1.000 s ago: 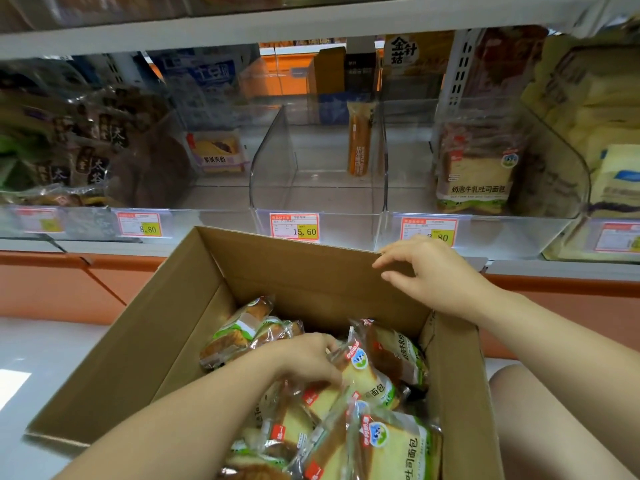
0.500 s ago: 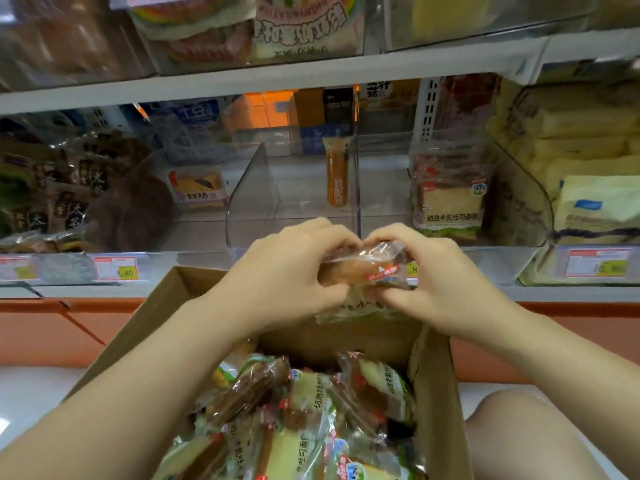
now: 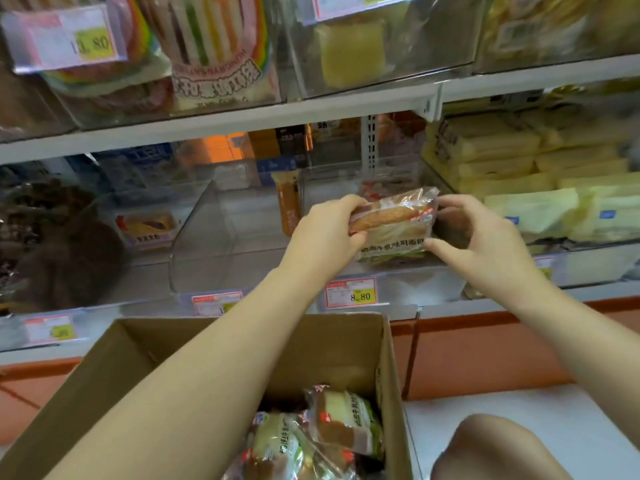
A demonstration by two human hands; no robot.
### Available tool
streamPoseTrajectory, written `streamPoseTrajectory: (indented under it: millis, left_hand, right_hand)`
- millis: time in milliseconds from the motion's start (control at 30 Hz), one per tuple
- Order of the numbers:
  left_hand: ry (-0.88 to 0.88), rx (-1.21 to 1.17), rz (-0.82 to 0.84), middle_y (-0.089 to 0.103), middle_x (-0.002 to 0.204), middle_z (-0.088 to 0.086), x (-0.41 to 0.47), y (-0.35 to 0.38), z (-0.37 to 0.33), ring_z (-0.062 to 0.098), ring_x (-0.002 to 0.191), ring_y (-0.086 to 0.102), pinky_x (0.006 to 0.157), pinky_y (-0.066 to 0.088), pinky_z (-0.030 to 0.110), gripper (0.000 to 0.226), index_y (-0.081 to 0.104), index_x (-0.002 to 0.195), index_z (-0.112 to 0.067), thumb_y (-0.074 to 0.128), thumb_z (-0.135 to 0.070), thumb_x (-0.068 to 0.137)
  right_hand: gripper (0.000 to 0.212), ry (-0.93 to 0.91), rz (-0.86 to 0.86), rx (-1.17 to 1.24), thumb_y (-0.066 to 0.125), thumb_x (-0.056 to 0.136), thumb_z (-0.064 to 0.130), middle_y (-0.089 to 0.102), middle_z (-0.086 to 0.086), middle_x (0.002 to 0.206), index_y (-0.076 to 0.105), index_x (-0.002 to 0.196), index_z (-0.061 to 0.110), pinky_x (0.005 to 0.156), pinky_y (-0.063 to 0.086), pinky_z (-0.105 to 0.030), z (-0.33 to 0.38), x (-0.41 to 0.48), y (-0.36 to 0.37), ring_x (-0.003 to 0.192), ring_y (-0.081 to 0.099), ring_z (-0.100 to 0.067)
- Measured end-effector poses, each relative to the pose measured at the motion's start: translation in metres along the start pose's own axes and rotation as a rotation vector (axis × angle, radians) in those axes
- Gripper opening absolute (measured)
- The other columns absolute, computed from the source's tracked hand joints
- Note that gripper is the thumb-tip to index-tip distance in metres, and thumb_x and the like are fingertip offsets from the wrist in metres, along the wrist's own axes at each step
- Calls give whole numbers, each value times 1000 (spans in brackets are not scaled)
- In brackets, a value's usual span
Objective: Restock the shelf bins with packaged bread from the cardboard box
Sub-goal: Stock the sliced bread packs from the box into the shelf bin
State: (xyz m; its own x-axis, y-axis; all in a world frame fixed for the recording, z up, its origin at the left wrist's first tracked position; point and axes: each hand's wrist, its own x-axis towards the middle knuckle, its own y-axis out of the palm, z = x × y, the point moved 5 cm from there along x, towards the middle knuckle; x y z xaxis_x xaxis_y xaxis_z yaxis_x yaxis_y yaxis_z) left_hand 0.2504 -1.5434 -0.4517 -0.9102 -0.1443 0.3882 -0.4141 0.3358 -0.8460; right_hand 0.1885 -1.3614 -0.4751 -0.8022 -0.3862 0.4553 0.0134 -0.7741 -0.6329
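A clear-wrapped packaged bread (image 3: pixel 394 216) with a brown crust is held between both hands, inside the mouth of the clear shelf bin (image 3: pixel 426 285) tagged 8.80. My left hand (image 3: pixel 325 237) grips its left end. My right hand (image 3: pixel 485 244) pinches its right end, fingers on top and thumb below. Whether a second pack stands behind it in the bin is hard to tell. The open cardboard box (image 3: pixel 329 344) sits below my arms. Several more bread packs (image 3: pixel 332 431) lie in its bottom right.
Left of that bin stands a clear bin (image 3: pixel 221 244) with a slim orange pack (image 3: pixel 289 202) behind it. Yellow cake packs (image 3: pixel 540 188) fill the right bin and dark packs (image 3: pixel 52 237) the left. Rainbow bread (image 3: pixel 214 46) sits on the upper shelf. My knee (image 3: pixel 491 448) is at bottom right.
My left hand took a bread pack out of the box, my right hand left the box rim and joined it. Both then lifted the pack up and right into the 8.80 bin.
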Motion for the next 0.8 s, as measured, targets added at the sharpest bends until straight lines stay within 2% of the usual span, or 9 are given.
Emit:
streamPoseTrajectory:
  millis: [67,167,333,467,667,800]
  left_hand:
    - [-34,-17,46,65,118,5,11,19,2,23,107,59,92,49,36,44,56,128,-20,62,-17,85]
    - [-74,-22,106,65,117,7,25,44,2,23,106,60,87,46,30,42,57,127,-17,62,-16,85]
    - [-198,-68,177,66,110,13,45,76,3,28,99,63,79,48,30,33,60,121,-12,60,-18,89]
    - [-328,-200,168,64,113,18,50,87,0,30,104,60,77,44,29,29,59,118,-5,59,-13,90]
    - [-325,-220,220,58,124,19,47,87,-1,33,110,57,86,46,33,44,43,133,-6,57,-10,92]
    - [-252,-201,132,45,139,13,36,64,1,29,118,54,93,43,32,64,26,147,-15,58,-13,92]
  right_hand:
    - [42,40,115,-256,71,81,28,64,3,113,60,122,21,91,47,-37,-25,-11,6,102,57,-18]
    - [40,-25,187,-471,69,81,30,63,-1,115,63,120,22,95,42,-38,-43,-26,15,116,49,-21]
    - [46,-90,206,-436,67,84,26,59,3,123,57,128,21,97,37,-32,-48,-31,17,116,49,-18]
    - [47,-78,224,-386,62,88,27,53,6,128,51,133,23,95,34,-25,-51,-31,17,121,41,-13]
    - [46,-85,201,-395,61,89,28,54,7,128,51,134,23,99,34,-24,-52,-31,18,123,41,-13]
    - [42,-89,170,-406,64,87,27,58,4,125,57,128,21,99,34,-31,-43,-33,18,121,45,-17]
